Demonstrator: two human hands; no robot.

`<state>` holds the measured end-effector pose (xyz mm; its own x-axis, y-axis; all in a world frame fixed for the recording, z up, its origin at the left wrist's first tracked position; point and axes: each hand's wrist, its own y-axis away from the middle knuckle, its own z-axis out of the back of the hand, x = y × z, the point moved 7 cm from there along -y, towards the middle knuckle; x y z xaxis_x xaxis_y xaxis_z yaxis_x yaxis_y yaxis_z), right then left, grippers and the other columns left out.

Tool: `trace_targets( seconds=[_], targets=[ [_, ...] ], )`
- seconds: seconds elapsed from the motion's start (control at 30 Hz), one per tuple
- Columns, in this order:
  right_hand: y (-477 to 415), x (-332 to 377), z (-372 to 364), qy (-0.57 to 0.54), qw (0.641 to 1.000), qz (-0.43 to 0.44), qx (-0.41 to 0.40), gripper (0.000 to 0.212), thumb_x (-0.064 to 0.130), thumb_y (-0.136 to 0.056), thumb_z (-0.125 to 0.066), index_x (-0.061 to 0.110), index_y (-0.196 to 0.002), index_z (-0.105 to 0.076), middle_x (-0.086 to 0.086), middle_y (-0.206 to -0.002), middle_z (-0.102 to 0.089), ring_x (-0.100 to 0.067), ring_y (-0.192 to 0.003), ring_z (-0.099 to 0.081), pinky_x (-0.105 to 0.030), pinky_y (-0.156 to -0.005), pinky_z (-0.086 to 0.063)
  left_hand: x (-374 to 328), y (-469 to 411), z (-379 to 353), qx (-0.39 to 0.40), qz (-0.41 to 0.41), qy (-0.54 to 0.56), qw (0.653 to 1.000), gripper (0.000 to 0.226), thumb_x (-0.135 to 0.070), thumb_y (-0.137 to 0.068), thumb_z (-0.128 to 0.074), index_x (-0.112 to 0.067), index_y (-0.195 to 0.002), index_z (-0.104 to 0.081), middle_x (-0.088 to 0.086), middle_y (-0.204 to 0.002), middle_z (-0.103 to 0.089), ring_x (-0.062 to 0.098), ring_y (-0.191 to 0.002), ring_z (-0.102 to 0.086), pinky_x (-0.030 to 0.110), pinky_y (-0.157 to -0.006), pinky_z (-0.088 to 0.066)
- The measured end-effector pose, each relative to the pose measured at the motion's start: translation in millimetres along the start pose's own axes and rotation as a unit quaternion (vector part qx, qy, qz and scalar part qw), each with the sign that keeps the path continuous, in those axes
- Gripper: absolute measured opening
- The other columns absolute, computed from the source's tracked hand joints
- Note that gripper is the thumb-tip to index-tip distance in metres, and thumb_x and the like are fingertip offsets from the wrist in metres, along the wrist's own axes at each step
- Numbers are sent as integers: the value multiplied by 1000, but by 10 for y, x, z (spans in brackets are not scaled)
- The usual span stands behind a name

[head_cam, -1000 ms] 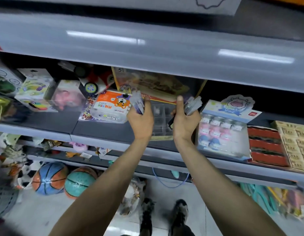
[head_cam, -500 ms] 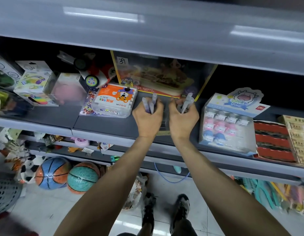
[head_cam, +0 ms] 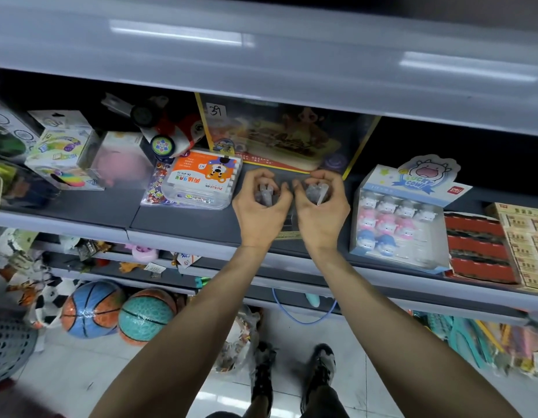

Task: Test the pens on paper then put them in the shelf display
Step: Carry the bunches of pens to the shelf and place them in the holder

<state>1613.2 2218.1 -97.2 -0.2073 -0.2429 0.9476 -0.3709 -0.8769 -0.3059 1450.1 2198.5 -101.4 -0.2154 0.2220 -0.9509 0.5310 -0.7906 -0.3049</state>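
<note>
Grey metal shop shelving fills the view. A broad upper board (head_cam: 261, 70) with a smooth, shiny front overhangs the dark shelf (head_cam: 183, 227) below, leaving a low gap to reach into. Pale glossy floor tiles (head_cam: 81, 372) lie beneath, with two pebbled basketballs (head_cam: 91, 309) by the bottom rack. On the shelf a flat yellow-edged box (head_cam: 280, 137) leans at the back. A cardboard cow box (head_cam: 397, 224) stands just right of the hands and a clear hard marker case (head_cam: 198, 182) lies just left, so the free strip between them is narrow. Both hands sit close together in that strip. The left hand (head_cam: 260, 208) curls its fingers round a bunch of pale, translucent pens (head_cam: 265, 193). The right hand (head_cam: 320, 209) grips a second bunch (head_cam: 317, 191) the same way. What lies under the hands is mostly hidden.
</note>
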Motion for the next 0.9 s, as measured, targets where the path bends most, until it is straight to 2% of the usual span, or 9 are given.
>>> trace_targets(
  seconds=[0.2, 0.37, 0.5, 0.6, 0.73, 0.9],
  targets=[
    [-36, -17, 43, 5, 999, -8, 51, 43, 38, -75, -92, 33, -104, -61, 16, -92, -68, -3, -86, -67, -6, -77, -45, -7, -2, -1, 27, -4, -4, 1000, 27, -21, -83, -82, -25, -100, -63, -2, -87, -68, 15, -79, -67, 27, -74, -57],
    [-79, 24, 23, 8, 995, -3, 97, 51, 43, -72, -93, 35, -111, -61, 13, -93, -69, -8, -92, -68, -9, -81, -46, -17, 12, 9, 27, -3, 2, 1000, 12, -13, -88, -76, -15, -96, -68, -3, -85, -69, 11, -76, -65, 25, -72, -53],
    [-100, -63, 42, 16, 992, -24, 119, 43, 31, -75, -93, 34, -105, -63, 13, -89, -69, -2, -85, -67, -7, -74, -46, -15, -10, 22, 47, -6, -17, 999, 8, -10, -87, -71, -13, -94, -70, 2, -89, -72, 15, -81, -67, 23, -75, -52],
    [-81, -109, 57, 40, 992, -34, 114, 31, 31, -78, -89, 35, -97, -64, 15, -86, -70, 1, -76, -65, -9, -69, -48, -29, -10, 27, 56, -13, -35, 998, 8, -14, -87, -67, -13, -94, -72, 1, -90, -71, 10, -80, -65, 17, -73, -47],
    [-90, -100, 18, 110, 984, -23, 135, 20, 27, -86, -81, 35, -85, -63, 18, -80, -68, 3, -72, -62, -7, -65, -44, -47, -16, 37, 64, -4, -48, 997, 9, -13, -88, -65, -16, -92, -72, -2, -88, -71, 13, -76, -63, 22, -70, -48],
    [-109, 61, -5, 215, 956, 35, 194, 9, 25, -94, -72, 29, -97, -64, 16, -90, -64, -1, -79, -57, -14, -70, -45, -96, -57, 113, 88, -5, -80, 993, 9, -12, -91, -68, -19, -89, -73, -6, -88, -70, 12, -77, -61, 17, -70, -44]
  ],
)
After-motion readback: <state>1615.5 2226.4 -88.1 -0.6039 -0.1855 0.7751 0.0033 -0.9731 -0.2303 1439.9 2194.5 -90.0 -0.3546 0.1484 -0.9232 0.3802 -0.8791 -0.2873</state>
